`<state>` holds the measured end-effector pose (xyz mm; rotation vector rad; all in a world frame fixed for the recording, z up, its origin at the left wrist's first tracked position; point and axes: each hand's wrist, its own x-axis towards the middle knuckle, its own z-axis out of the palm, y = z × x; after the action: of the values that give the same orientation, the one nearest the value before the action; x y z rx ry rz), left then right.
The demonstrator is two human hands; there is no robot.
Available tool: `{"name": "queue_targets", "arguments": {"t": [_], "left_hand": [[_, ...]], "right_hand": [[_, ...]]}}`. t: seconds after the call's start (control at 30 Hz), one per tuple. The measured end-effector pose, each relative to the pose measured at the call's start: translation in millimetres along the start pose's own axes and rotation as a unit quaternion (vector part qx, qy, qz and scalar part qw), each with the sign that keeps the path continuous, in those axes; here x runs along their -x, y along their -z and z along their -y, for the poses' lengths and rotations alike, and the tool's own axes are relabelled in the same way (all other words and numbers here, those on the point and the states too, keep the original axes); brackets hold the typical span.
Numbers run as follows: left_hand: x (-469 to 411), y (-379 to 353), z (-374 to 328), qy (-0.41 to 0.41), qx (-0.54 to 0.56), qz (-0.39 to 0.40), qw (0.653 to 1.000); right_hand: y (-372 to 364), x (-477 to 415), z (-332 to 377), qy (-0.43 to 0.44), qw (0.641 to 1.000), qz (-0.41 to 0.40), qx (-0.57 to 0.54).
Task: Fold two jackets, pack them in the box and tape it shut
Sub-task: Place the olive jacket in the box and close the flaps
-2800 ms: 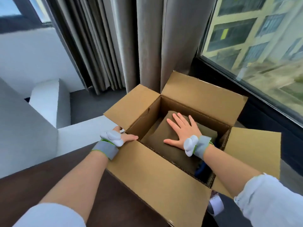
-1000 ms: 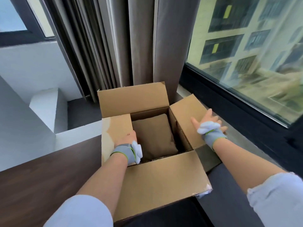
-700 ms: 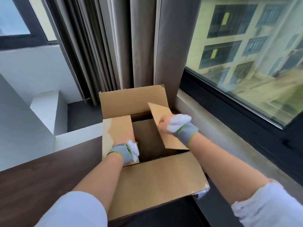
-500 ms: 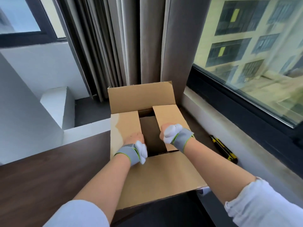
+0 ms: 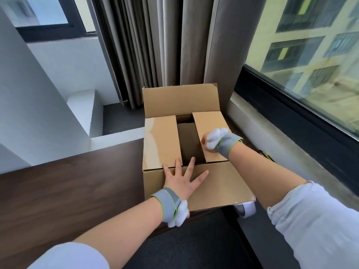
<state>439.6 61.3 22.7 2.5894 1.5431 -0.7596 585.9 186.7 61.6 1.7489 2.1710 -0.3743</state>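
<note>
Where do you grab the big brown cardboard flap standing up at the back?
I'd pinch the upright brown cardboard back flap at its free top edge, reaching from the near side; its bottom edge is the fold, so pulling closes it.

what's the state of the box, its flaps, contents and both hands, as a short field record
box: brown cardboard box, not taped shut
left flap, right flap: folded down, gap between
far flap: upright
near flap: open toward the person
contents: olive-brown folded jacket seen through gap
left hand: flat, fingers spread, on near flap
right hand: on right flap, fingers hidden
</note>
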Motion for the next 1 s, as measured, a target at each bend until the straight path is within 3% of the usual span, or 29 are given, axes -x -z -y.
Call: {"name": "queue_targets", "arguments": {"t": [0.07,0.13,0.2,0.3,0.37,0.47,0.57,0.67,0.73,0.83,1.0], "left_hand": [[2.0,0.5,-1.1,-0.002,-0.006,-0.002,1.0],[4.6,11.4,4.5,-0.023,0.002,0.021,1.0],[3.4,30.7,22.0,-0.065,0.075,0.071,0.992],[-0.2,73.3,56.7,-0.13,0.244,0.162,0.947],[-3.9,96.1,73.8,-0.102,0.313,0.162,0.93],[-17.5,111.2,94.3,0.0,0.297,0.132,0.946],[-31.1,112.4,106.7,0.007,0.3,0.067,0.951],[-33.8,112.7,115.8,0.008,0.308,-0.005,0.951],[-37.7,107.3,120.2,0.002,0.277,-0.052,0.959],[-42.6,95.6,124.2,-0.01,0.224,-0.099,0.969],[-56.1,79.8,129.1,-0.037,0.143,-0.206,0.967]], "right_hand": [[3.4,4.3,14.4,-0.051,0.997,0.026,0.044],[5.1,8.4,14.6,-0.076,0.997,0.012,0.021],[3.1,8.6,12.4,-0.067,0.997,-0.011,0.022],[15.5,19.1,17.4,-0.073,0.995,0.003,0.066],[31.5,26.1,16.6,-0.073,0.995,0.013,0.062],[53.0,29.5,11.0,-0.071,0.997,0.009,-0.034],[64.3,24.6,7.9,-0.108,0.994,-0.017,-0.005],[63.9,10.3,8.8,-0.115,0.988,-0.063,-0.075],[66.8,7.3,10.5,-0.089,0.98,-0.15,-0.099],[66.9,9.5,13.2,-0.055,0.954,-0.292,-0.041],[51.4,-8.3,13.5,-0.041,0.906,-0.421,0.0]]}}
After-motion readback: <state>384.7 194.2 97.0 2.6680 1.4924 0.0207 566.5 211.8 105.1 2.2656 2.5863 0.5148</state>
